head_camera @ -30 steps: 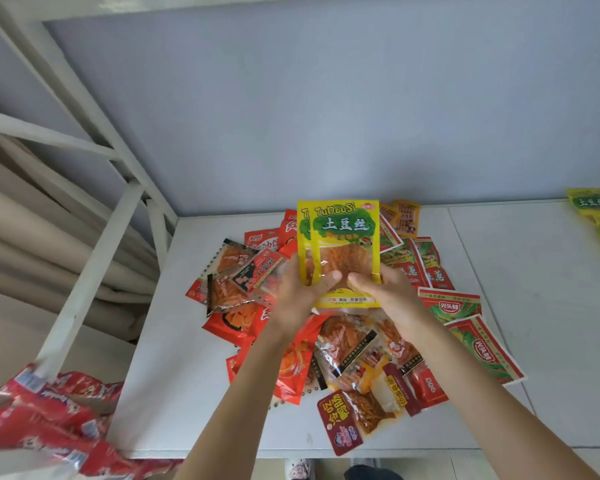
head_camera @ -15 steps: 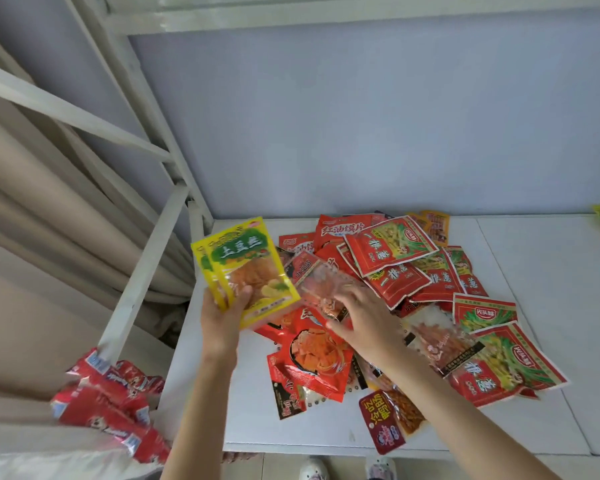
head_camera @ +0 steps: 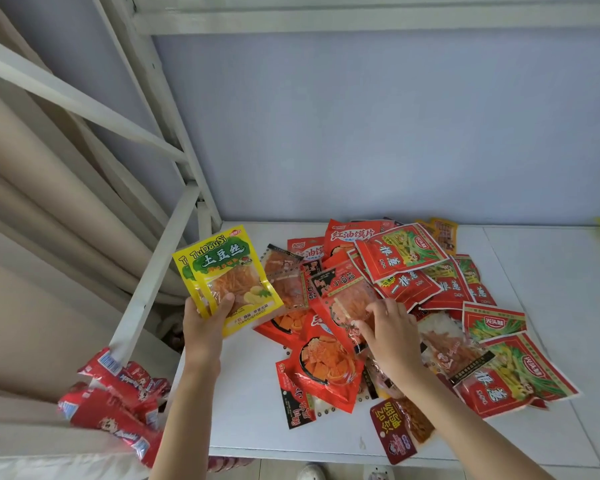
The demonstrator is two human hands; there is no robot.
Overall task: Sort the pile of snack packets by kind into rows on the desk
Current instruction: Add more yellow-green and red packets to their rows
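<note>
Gathering step: left hand (head_camera: pixel 201 323) gripped two yellow packets (head_camera: pixel 227 278); right hand (head_camera: pixel 388 332), fingers loosely extended, touched a clear-fronted packet (head_camera: pixel 349 299) in the pile (head_camera: pixel 413 306). Next it likely needed pinching free.

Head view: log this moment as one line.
left hand: holds yellow packets | right hand: on clear packet in pile | sorting unfinished

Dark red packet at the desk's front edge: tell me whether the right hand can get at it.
Probably yes. The dark red packet lies on top with nothing over it, just under the right forearm; the right hand holds nothing firmly.
</note>
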